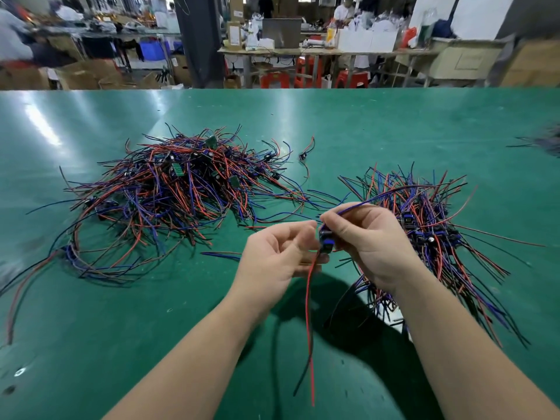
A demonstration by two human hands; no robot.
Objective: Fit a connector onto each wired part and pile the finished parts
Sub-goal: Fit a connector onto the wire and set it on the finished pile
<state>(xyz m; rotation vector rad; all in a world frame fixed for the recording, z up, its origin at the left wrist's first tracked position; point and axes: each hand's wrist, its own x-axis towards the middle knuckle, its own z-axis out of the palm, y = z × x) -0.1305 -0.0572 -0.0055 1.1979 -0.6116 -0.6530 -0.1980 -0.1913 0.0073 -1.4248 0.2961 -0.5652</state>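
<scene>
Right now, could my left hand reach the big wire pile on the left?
Probably yes: mostly bare green table lies between the left hand and the pile, though its fingers curl beside the wired part.

Wire piles [169, 189] left and right [430, 231]

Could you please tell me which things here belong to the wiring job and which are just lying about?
Job in hand: wired part held by left hand and right hand; left pile; right pile; green table.
Lying about: red stools; cardboard boxes.
</scene>
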